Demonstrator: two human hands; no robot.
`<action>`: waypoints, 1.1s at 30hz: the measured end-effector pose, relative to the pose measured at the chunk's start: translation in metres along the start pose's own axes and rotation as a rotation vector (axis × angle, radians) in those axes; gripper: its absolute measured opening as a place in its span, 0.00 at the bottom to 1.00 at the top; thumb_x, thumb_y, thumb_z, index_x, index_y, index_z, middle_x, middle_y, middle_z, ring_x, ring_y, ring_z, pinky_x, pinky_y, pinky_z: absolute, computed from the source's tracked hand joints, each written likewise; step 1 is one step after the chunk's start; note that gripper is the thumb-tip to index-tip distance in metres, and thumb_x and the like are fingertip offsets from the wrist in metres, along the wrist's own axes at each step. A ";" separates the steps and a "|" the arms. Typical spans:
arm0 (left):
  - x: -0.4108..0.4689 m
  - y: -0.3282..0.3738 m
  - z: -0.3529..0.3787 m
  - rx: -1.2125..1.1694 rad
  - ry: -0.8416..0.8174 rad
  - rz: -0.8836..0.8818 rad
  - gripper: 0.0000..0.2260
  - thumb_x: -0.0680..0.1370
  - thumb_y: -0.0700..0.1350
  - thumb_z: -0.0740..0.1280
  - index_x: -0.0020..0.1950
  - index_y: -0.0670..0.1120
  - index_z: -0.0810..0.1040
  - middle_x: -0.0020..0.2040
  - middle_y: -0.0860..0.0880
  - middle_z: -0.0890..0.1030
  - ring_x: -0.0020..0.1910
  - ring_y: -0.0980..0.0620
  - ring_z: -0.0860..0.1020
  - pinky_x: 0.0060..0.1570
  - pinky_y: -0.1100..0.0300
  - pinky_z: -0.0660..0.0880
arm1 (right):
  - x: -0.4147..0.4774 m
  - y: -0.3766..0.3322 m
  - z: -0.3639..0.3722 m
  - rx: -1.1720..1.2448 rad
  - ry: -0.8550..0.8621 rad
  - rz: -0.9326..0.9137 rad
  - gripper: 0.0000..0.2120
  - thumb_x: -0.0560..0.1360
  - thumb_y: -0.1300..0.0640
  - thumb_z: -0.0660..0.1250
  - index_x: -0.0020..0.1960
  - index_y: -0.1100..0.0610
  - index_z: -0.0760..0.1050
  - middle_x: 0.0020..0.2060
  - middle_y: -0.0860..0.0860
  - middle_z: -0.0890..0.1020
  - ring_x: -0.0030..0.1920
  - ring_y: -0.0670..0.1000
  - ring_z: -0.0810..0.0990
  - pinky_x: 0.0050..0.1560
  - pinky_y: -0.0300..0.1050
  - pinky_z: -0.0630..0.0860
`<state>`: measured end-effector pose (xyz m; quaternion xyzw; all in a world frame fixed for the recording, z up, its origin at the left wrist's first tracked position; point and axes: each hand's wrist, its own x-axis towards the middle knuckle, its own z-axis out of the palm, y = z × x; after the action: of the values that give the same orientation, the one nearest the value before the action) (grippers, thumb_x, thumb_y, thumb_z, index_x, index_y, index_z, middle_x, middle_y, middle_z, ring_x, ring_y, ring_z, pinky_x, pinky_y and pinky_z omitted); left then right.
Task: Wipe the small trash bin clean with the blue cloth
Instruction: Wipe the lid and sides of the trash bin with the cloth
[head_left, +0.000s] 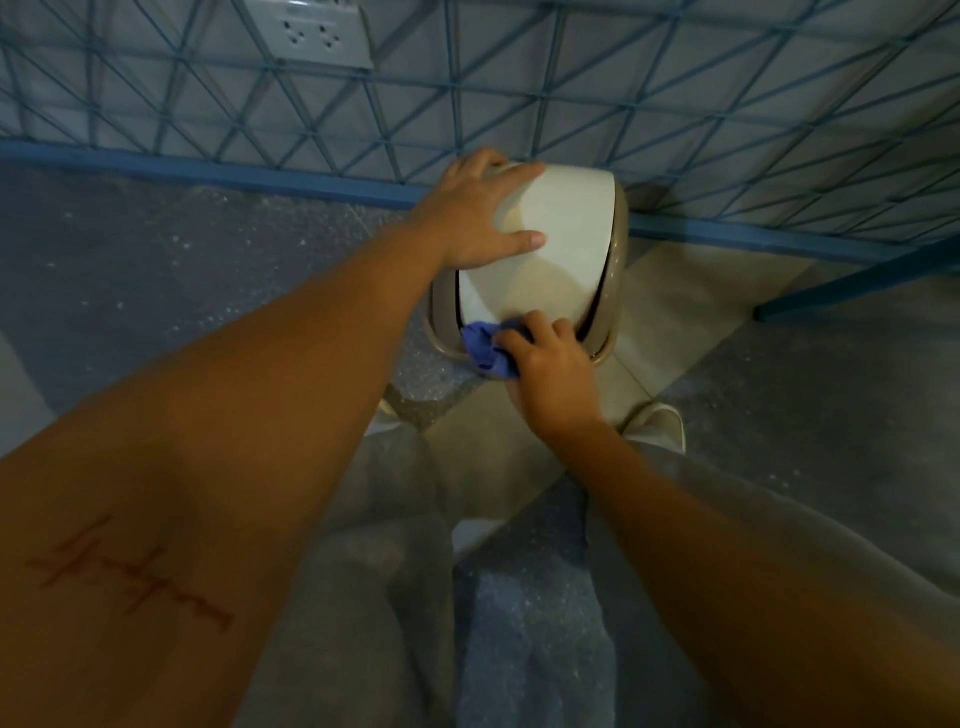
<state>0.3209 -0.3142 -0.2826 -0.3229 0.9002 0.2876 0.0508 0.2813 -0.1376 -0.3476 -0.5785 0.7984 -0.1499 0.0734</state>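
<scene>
1. A small trash bin (617, 260), beige with a white domed lid (566, 244), stands on the floor (156, 270) against a blue wire grid (675, 104).
2. The left hand (475, 213) lies on the lid's left side, with its fingers and thumb spread and straight.
3. The right hand (553, 364) has its fingers curled around a bunched blue cloth (485, 351) and presses it to the lid's near edge at the bin's rim.
4. A wall socket (309, 34) sits behind the grid, at the upper left.

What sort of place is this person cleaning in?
Likely an indoor room corner, perhaps in a home: a wall socket, a blue-gridded wall, a speckled floor, and a small trash bin with a blue cloth against it.
</scene>
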 end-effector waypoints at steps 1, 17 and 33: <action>0.000 0.000 0.000 -0.001 0.000 -0.001 0.32 0.74 0.58 0.65 0.75 0.56 0.55 0.74 0.46 0.56 0.73 0.44 0.54 0.71 0.50 0.55 | -0.003 -0.002 0.004 0.014 -0.043 0.030 0.15 0.62 0.63 0.74 0.48 0.59 0.80 0.45 0.59 0.81 0.40 0.62 0.78 0.35 0.51 0.79; -0.007 -0.005 0.011 -0.062 0.042 -0.011 0.32 0.74 0.60 0.65 0.74 0.57 0.56 0.74 0.47 0.56 0.74 0.45 0.53 0.71 0.48 0.54 | -0.028 -0.008 -0.002 0.146 0.068 0.418 0.13 0.65 0.62 0.71 0.49 0.60 0.79 0.48 0.61 0.79 0.45 0.66 0.78 0.41 0.53 0.77; -0.006 -0.006 0.017 -0.045 0.056 0.010 0.33 0.74 0.61 0.64 0.75 0.57 0.55 0.74 0.46 0.56 0.74 0.44 0.53 0.72 0.48 0.55 | 0.000 -0.050 -0.010 0.344 0.140 0.222 0.19 0.68 0.56 0.61 0.57 0.61 0.77 0.47 0.63 0.78 0.42 0.62 0.77 0.38 0.51 0.76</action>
<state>0.3278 -0.3052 -0.2978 -0.3273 0.8963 0.2988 0.0171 0.3238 -0.1503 -0.3224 -0.4542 0.8230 -0.3148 0.1313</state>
